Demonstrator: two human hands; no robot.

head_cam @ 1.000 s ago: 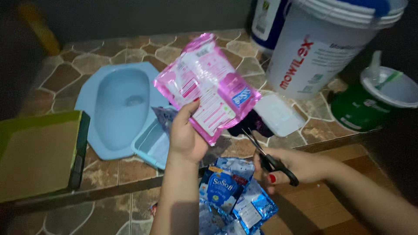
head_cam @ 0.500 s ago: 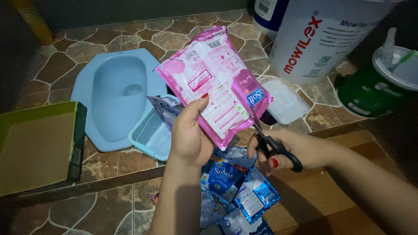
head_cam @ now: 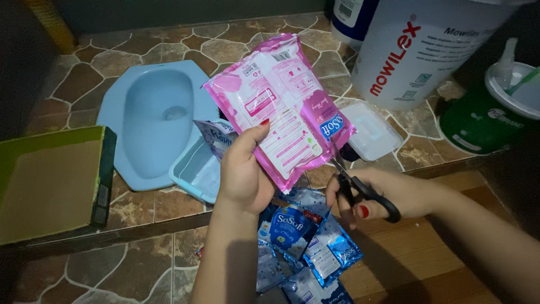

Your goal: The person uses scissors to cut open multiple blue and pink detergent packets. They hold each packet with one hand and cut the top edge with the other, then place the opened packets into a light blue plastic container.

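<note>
The left hand (head_cam: 244, 171) grips a pink sachet pack (head_cam: 279, 104) by its lower edge, thumb pressed on the front, holding it up tilted over the stone floor. The right hand (head_cam: 388, 194) is clenched through the black handles of a pair of scissors (head_cam: 360, 186), whose blades point up to the pack's lower right corner and touch its edge there; whether the blades are parted or closed cannot be told.

In the head view, a heap of blue sachets (head_cam: 306, 242) lies below both hands, at the edge of a wooden board. Just behind the left hand sits a light blue plastic tub (head_cam: 194, 171), with another sachet leaning in it, and beyond that a blue squat toilet pan (head_cam: 152, 115) is set in the floor. A green cardboard box (head_cam: 53, 183) lies open at the left. A clear lid (head_cam: 368, 132), a large white bucket (head_cam: 422, 50) and a green bucket (head_cam: 478, 118) stand at the right
</note>
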